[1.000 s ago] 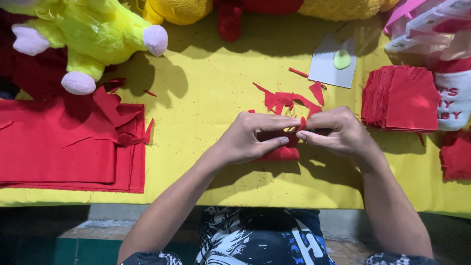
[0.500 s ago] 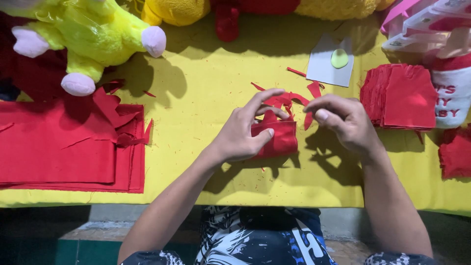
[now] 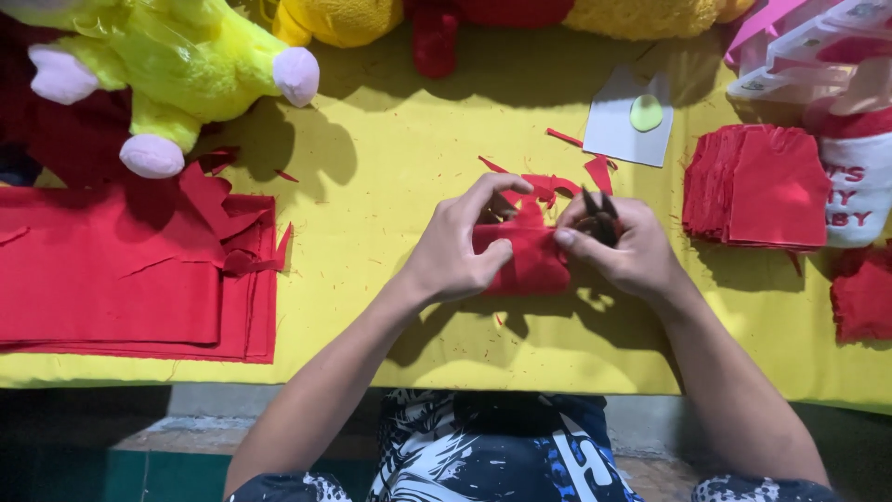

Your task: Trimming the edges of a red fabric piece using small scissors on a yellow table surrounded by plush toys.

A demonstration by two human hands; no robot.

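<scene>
- The left hand (image 3: 457, 253) pinches a small folded red cloth (image 3: 528, 260) near the middle of the yellow table (image 3: 390, 214), thumb on the near edge and the other fingers arched over the top.
- The right hand (image 3: 624, 249) is wrapped tight around dark scissors (image 3: 596, 216); only their points show above the knuckles, so I cannot tell whether the blades stand apart.
- The cloth lies flat on the table between both hands, touching each, with red scraps (image 3: 544, 181) just beyond it.
- To cut well here, I judge the left hand should keep the fold pressed flat and taut, fingers well back from the blade line.
- The layers ought to stay squared together, or the cut edges may come out uneven.
- Short, steady snips would probably suit thick folded cloth better than one long bite.
- A cut stack (image 3: 757, 186) sits to the right, a large red sheet pile (image 3: 130, 279) to the left, and a yellow plush toy (image 3: 158, 56) at the far left corner; none crowd the hands.
</scene>
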